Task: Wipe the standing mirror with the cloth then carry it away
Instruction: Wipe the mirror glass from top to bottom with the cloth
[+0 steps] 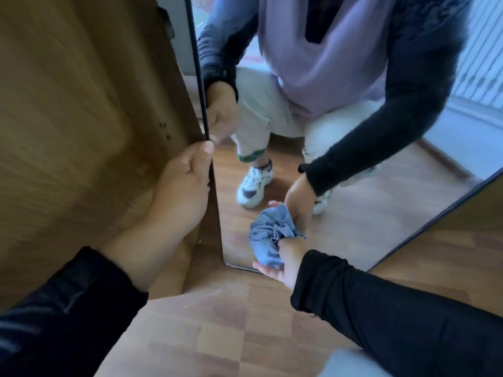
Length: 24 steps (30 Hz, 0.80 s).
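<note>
Your left hand (185,183) grips the tall, rigid, likely breakable standing mirror (340,148) by its thin dark edge at centre frame, right hand (285,263) bunching the soft cloth (268,235) against its lower glass.

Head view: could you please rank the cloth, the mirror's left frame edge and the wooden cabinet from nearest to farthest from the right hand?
From the right hand:
1. Cloth: gripped in that hand, low against the glass.
2. Mirror's left frame edge: to the left, held by the left hand.
3. Wooden cabinet: far left, beyond the frame.
</note>
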{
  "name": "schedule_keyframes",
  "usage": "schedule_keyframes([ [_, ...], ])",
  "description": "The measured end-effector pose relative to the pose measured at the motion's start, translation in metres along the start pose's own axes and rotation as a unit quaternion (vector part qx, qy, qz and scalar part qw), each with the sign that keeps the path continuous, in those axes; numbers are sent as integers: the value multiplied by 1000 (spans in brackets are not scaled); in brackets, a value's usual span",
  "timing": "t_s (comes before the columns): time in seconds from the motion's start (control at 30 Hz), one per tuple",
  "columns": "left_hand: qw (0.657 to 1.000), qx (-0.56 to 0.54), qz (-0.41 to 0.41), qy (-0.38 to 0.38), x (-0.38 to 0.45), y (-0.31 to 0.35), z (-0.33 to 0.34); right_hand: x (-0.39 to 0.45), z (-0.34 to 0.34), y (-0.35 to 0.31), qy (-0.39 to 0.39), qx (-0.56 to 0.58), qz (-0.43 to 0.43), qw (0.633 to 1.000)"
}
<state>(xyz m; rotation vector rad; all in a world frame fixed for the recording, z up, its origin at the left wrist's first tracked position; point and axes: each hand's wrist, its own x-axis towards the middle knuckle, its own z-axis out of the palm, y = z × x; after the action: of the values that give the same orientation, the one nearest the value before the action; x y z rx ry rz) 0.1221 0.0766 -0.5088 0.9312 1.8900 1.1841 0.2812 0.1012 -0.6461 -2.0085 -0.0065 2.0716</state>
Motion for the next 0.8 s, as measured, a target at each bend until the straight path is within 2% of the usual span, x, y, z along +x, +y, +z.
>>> schedule_keyframes([
  [0.13, 999, -26, -19, -24, 3, -4, -6, 13, 22, 23, -59, -16, 27, 998],
  [0.27, 998, -8, -29, -48, 4, -3, -11, 17, 43, 25, -41, 33, 65, 996],
  [0.37, 998, 5, -30, -51, 5, -2, -14, 12, 47, 27, -63, 45, 62, 995],
  [0.63, 998, -63, -18, 8, -1, -30, 3, 23, 23, 26, -110, 78, -6, 991],
  [0.8, 995, -80, -63, 16, -10, -83, 22, 17, 17, 32, -135, 94, -33, 986],
])
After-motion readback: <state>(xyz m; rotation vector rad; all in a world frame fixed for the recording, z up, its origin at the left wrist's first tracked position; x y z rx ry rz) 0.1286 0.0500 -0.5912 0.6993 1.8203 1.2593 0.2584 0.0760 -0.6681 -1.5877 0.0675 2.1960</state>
